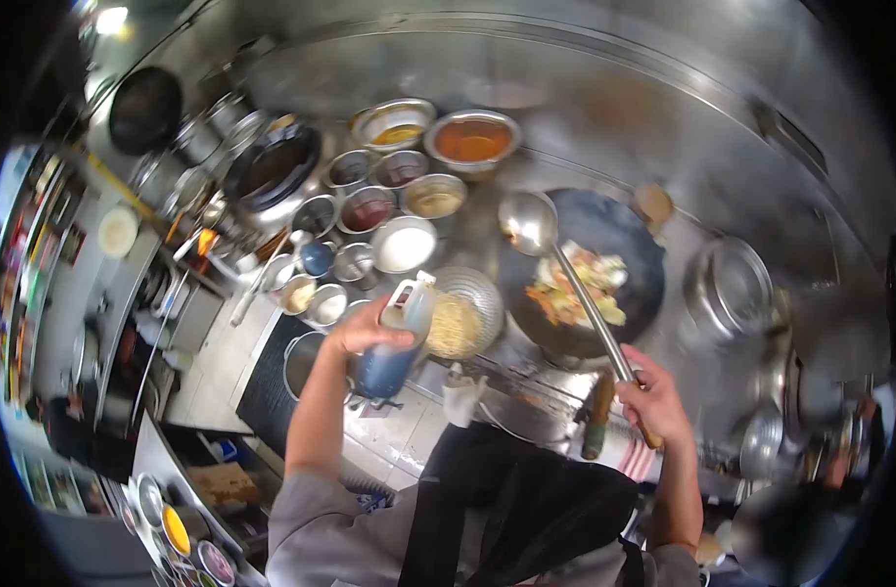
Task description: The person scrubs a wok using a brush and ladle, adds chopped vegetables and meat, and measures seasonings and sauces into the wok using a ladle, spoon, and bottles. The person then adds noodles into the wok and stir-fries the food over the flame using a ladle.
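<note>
My left hand (367, 331) is closed round a translucent plastic bottle (387, 364) with a handle and dark liquid inside. The bottle is beside a perforated metal strainer (486, 293) of pale noodles (455, 326). In my right hand (658, 399) is the wooden-ended handle of a metal ladle (595, 311). Its bowl hangs over the left rim of a dark wok (639, 235). Chopped vegetables (580, 284) lie in the wok, partly covered by the ladle's handle.
Several metal bowls of sauces and seasonings stand left of the wok, among them orange liquid (472, 140) and white powder (405, 245). Stacked metal pans (730, 287) sit to its right. A wooden handle (597, 416) lies at the near edge. Another person (81, 430) is far left.
</note>
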`<state>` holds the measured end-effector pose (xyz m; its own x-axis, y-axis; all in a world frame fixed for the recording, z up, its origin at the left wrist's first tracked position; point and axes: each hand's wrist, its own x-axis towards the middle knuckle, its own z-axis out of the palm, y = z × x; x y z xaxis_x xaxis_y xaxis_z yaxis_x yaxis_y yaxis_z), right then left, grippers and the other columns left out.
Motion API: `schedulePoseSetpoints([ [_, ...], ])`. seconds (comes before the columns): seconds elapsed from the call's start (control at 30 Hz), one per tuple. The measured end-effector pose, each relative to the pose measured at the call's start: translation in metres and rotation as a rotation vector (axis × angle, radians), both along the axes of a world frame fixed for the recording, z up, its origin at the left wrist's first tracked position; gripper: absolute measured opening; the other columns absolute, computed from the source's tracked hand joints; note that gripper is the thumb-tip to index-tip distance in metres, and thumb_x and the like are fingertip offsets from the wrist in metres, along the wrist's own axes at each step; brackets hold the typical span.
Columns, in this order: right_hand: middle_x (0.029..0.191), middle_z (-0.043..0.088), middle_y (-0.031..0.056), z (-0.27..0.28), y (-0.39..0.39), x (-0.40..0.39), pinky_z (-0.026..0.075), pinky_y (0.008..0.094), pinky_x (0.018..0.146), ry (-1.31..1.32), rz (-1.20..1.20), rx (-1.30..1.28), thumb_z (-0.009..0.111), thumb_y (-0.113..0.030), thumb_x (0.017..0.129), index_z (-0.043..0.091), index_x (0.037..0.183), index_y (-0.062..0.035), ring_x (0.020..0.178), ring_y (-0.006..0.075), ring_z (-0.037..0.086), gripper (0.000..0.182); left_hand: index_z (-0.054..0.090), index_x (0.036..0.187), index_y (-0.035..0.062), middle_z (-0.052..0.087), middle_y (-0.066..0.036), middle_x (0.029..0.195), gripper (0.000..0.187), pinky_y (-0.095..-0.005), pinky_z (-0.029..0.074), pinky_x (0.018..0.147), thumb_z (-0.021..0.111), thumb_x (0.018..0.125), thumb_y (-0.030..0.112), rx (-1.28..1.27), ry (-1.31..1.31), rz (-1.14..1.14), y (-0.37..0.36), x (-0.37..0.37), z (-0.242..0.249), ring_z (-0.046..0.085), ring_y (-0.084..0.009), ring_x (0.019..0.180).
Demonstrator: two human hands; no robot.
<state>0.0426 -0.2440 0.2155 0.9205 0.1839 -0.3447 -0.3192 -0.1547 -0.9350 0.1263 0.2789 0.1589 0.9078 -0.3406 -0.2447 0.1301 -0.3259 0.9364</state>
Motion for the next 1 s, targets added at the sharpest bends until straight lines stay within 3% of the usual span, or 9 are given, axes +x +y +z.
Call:
schedulePoseSetpoints([
  [0.07, 0.086, 0.069, 0.0256, -0.032, -0.040, -0.039, 0.055, 0.0455, 0.069, -0.686, 0.097, -0.876, 0.065, -0.005, 0.089, 0.046, 0.151, -0.0078, 0.066, 0.0412, 0.067, 0.065, 0.050, 0.146, 0.0018, 0.064, -0.007, 0.127, 0.089, -0.0322, 0.045, 0.104, 0.089, 0.075, 0.040, 0.258, 0.101, -0.258, -0.041, 0.045, 0.008, 0.058, -0.0173, 0.117],
  [0.13, 0.085, 0.070, 0.0265, -0.042, -0.066, -0.066, 0.054, 0.0491, 0.078, -0.422, -0.018, -0.885, 0.064, -0.003, 0.088, 0.049, 0.149, -0.0087, 0.077, 0.0504, 0.065, 0.063, 0.055, 0.137, 0.0014, 0.066, -0.008, 0.120, 0.081, -0.0330, 0.051, 0.091, 0.087, 0.076, 0.044, 0.420, 0.126, -0.370, -0.094, 0.076, 0.013, 0.063, -0.0170, 0.102],
  [0.37, 0.070, 0.059, -0.0008, -0.054, -0.089, -0.110, 0.043, 0.0266, 0.043, 0.087, -0.134, -0.005, 0.066, -0.010, 0.097, 0.049, 0.152, -0.0087, 0.052, 0.0068, 0.055, 0.058, 0.065, 0.132, 0.0050, 0.071, -0.014, 0.117, 0.074, -0.0458, 0.056, 0.087, 0.088, 0.073, 0.044, 0.789, 0.473, -0.676, -0.259, 0.158, -0.007, 0.071, -0.0285, 0.100],
  [0.57, 0.079, 0.062, 0.0021, -0.054, -0.084, -0.110, 0.044, 0.0275, 0.045, 0.125, -0.159, 0.152, 0.066, -0.005, 0.095, 0.047, 0.152, -0.0070, 0.052, 0.0091, 0.054, 0.060, 0.060, 0.136, 0.0025, 0.068, -0.016, 0.126, 0.082, -0.0414, 0.051, 0.097, 0.088, 0.074, 0.047, 0.759, 0.240, -0.723, -0.277, 0.143, -0.003, 0.066, -0.0295, 0.113],
  [0.67, 0.084, 0.064, 0.0085, -0.048, -0.087, -0.107, 0.049, 0.0313, 0.052, 0.098, -0.202, -0.060, 0.067, -0.001, 0.092, 0.049, 0.151, -0.0082, 0.055, 0.0171, 0.057, 0.062, 0.053, 0.142, 0.0022, 0.063, -0.014, 0.131, 0.089, -0.0371, 0.046, 0.104, 0.089, 0.075, 0.047, 0.468, 0.047, -0.547, -0.238, 0.124, -0.010, 0.059, -0.0248, 0.122],
  [0.73, 0.086, 0.066, 0.0181, -0.092, -0.119, -0.108, 0.052, 0.0393, 0.060, -0.432, -0.058, -0.669, 0.068, 0.001, 0.088, 0.049, 0.150, -0.0081, 0.061, 0.0303, 0.060, 0.065, 0.047, 0.147, 0.0025, 0.059, -0.011, 0.134, 0.093, -0.0354, 0.043, 0.107, 0.091, 0.075, 0.042, 0.071, -0.022, -0.301, -0.195, 0.107, -0.023, 0.054, -0.0214, 0.126],
  [0.8, 0.086, 0.065, 0.0247, -0.099, -0.134, -0.104, 0.052, 0.0456, 0.068, -0.486, -0.006, -1.150, 0.069, 0.001, 0.085, 0.049, 0.150, -0.0071, 0.070, 0.0409, 0.061, 0.068, 0.041, 0.150, 0.0026, 0.057, -0.007, 0.133, 0.097, -0.0344, 0.042, 0.107, 0.094, 0.074, 0.033, -0.187, -0.127, -0.022, -0.148, 0.092, -0.043, 0.053, -0.0194, 0.123],
  [0.93, 0.080, 0.064, 0.0143, -0.102, -0.109, -0.070, 0.050, 0.0389, 0.057, -0.407, -0.023, -0.891, 0.065, 0.000, 0.091, 0.047, 0.152, -0.0070, 0.059, 0.0253, 0.060, 0.064, 0.042, 0.148, 0.0029, 0.058, -0.012, 0.133, 0.100, -0.0377, 0.046, 0.107, 0.095, 0.068, 0.032, -0.332, -0.391, 0.436, -0.076, 0.059, -0.005, 0.057, -0.0243, 0.123],
  [1.0, 0.076, 0.061, 0.0074, -0.091, -0.050, -0.041, 0.048, 0.0341, 0.051, -0.147, -0.121, -0.610, 0.063, 0.000, 0.093, 0.047, 0.152, -0.0062, 0.053, 0.0163, 0.057, 0.061, 0.041, 0.147, 0.0017, 0.060, -0.014, 0.130, 0.099, -0.0380, 0.048, 0.104, 0.095, 0.069, 0.030, -0.073, -0.511, 0.669, -0.031, 0.061, -0.008, 0.060, -0.0250, 0.120],
])
